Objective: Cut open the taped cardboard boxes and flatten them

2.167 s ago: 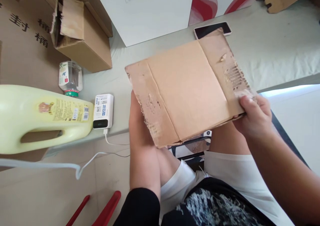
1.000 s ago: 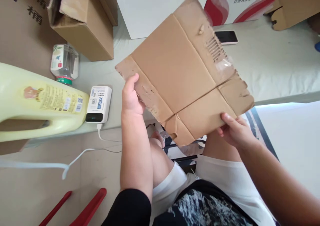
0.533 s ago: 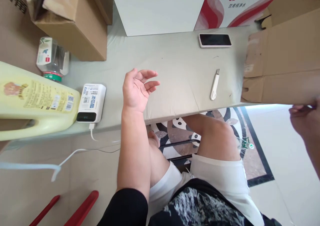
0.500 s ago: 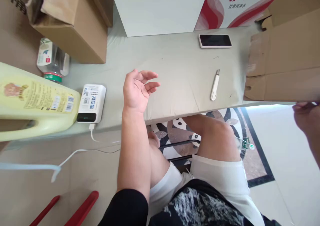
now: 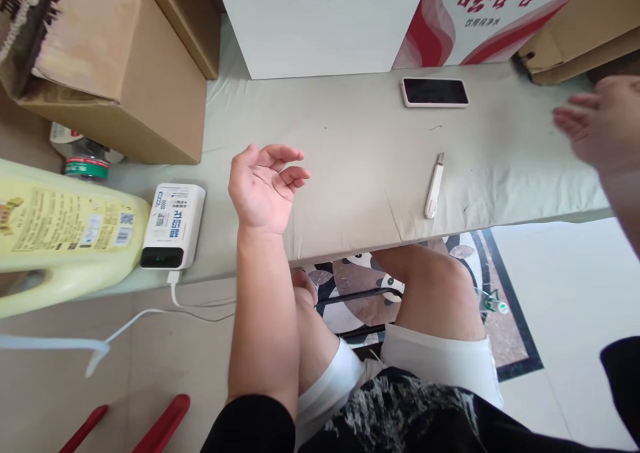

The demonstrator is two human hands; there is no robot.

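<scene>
Over the front edge of the table, my left hand [image 5: 267,187] is held palm up with its fingers loosely bent and apart, holding nothing. My right hand [image 5: 603,121], a little blurred, is above the table's right end with fingers reaching left and nothing visible in them. Just beyond it are brown cardboard flaps [image 5: 575,46]; I cannot make out any contact. Between my hands a white utility knife [image 5: 435,187] lies on the pale table cover [image 5: 350,153], blade tip showing. Behind the knife rests a phone [image 5: 435,92] with a dark screen.
A white and red carton [image 5: 325,33] stands at the back. On the left are an open cardboard box [image 5: 160,73], a clear bottle [image 5: 85,153], a yellow jug [image 5: 75,233] and a white power bank [image 5: 175,223] with its cable [image 5: 173,286]. Red bars [image 5: 165,423] show lower left.
The large cardboard piece is gone from the table's right front; flaps now show farther back. My right hand has moved up over the table. My left hand is nearly unchanged. The view has shifted slightly.
</scene>
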